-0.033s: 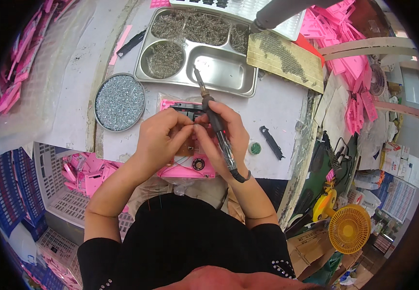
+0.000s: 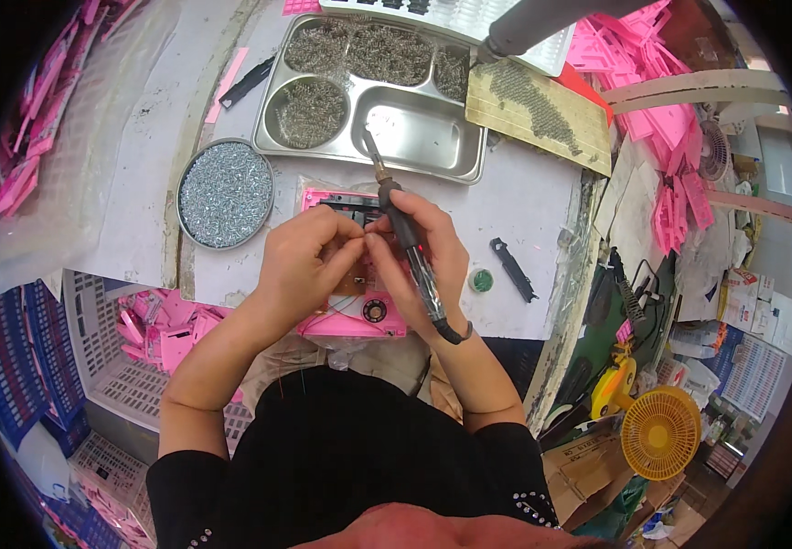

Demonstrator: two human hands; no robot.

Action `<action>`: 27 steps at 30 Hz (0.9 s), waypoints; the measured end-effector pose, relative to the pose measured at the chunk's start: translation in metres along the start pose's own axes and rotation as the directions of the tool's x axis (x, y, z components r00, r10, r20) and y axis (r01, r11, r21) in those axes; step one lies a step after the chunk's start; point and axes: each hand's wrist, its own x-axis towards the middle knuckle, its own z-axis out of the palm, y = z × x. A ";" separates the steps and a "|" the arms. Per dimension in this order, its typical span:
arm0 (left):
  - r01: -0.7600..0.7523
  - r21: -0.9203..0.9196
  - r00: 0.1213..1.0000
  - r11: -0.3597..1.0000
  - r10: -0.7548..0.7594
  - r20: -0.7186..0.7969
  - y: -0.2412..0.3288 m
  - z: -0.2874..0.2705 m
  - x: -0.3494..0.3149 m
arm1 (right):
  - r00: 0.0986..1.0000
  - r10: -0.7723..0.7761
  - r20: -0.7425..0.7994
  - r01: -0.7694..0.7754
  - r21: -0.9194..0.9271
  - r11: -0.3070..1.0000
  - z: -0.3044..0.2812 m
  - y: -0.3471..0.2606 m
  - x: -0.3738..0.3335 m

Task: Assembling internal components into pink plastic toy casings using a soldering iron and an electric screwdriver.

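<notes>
A pink plastic case (image 2: 327, 326) lies right in front of me, with a brown board (image 2: 352, 282), black parts and a small round speaker (image 2: 375, 311) in it. Above the board, my left hand (image 2: 294, 254) is closed, thumb and forefinger pinched on something too small to make out. The fingertips of my right hand (image 2: 442, 249) meet it there. A soldering iron (image 2: 401, 224) rests in my right hand's grip, its tip pointing away over the metal tray. Thin wires run from the case's near side.
A steel compartment tray (image 2: 277, 146) of small springs stands behind the case. Left of it is a round dish (image 2: 182, 203) of screws. A yellowish card (image 2: 542, 110) with small parts lies at back right. A black strip (image 2: 513, 270) and a small green-filled pot (image 2: 480, 280) sit to the right.
The soldering iron has shifted very slightly left with my right hand. My left hand stays nearly in place.
</notes>
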 end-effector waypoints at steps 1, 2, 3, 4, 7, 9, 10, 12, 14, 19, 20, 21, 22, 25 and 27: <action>-0.032 0.029 0.999 0.999 0.032 0.010 0.000 -0.001 0.000 | 1.000 -0.014 0.003 0.014 0.006 1.000 0.001 0.003 0.001; 0.003 -0.039 1.000 0.999 -0.002 0.024 0.000 -0.001 0.000 | 1.000 -0.029 0.005 0.029 0.012 1.000 0.001 0.006 0.001; 0.039 -0.106 0.999 0.994 -0.035 0.041 -0.001 -0.001 0.000 | 1.000 -0.004 0.005 0.004 0.009 1.000 -0.001 0.007 0.000; 0.075 -0.174 0.996 0.982 -0.066 0.057 -0.003 -0.002 0.000 | 1.000 0.020 0.007 -0.020 0.004 1.000 -0.003 0.008 -0.002; 0.145 -0.263 0.987 0.954 -0.118 0.113 -0.008 -0.005 -0.001 | 1.000 0.017 -0.018 -0.016 0.037 0.999 -0.001 0.015 -0.007; 0.278 -0.282 0.956 0.918 -0.235 0.176 -0.004 -0.010 0.002 | 0.999 -0.015 -0.043 0.017 0.045 0.999 0.000 0.018 -0.009; 0.344 -0.288 0.933 0.894 -0.292 0.209 -0.002 -0.011 0.003 | 0.998 -0.034 -0.052 0.035 0.034 0.999 0.000 0.019 -0.010; 0.336 -0.363 0.938 0.869 -0.275 0.210 -0.006 -0.008 0.002 | 0.994 -0.099 -0.046 0.098 -0.032 0.995 -0.001 0.019 -0.011; 0.216 -0.323 0.973 0.922 -0.176 0.150 -0.008 -0.007 0.005 | 0.981 -0.194 -0.007 0.191 -0.144 0.971 -0.005 0.014 -0.009; -0.086 0.024 0.996 0.996 0.085 0.030 0.003 0.000 0.008 | 0.982 -0.153 -0.108 0.135 -0.157 0.978 -0.023 0.012 -0.017; -0.091 0.083 0.995 0.992 0.088 0.043 0.002 0.001 0.005 | 0.980 -0.157 -0.126 0.134 -0.171 0.976 -0.029 0.013 -0.018; -0.098 0.141 0.994 0.985 0.091 0.056 0.001 0.002 0.002 | 0.976 -0.161 -0.144 0.133 -0.185 0.974 -0.033 0.013 -0.019; -0.104 0.199 0.993 0.975 0.092 0.070 -0.001 0.004 -0.001 | 0.968 -0.203 -0.149 0.174 -0.186 0.967 -0.035 0.015 -0.020; -0.107 0.254 0.994 0.961 0.096 0.055 -0.007 0.004 -0.007 | 0.975 -0.210 -0.066 0.189 -0.241 0.952 -0.046 0.011 -0.030; -0.054 0.210 0.998 0.976 0.050 0.024 -0.004 0.003 -0.006 | 0.967 -0.254 0.006 0.250 -0.219 0.943 -0.054 0.011 -0.034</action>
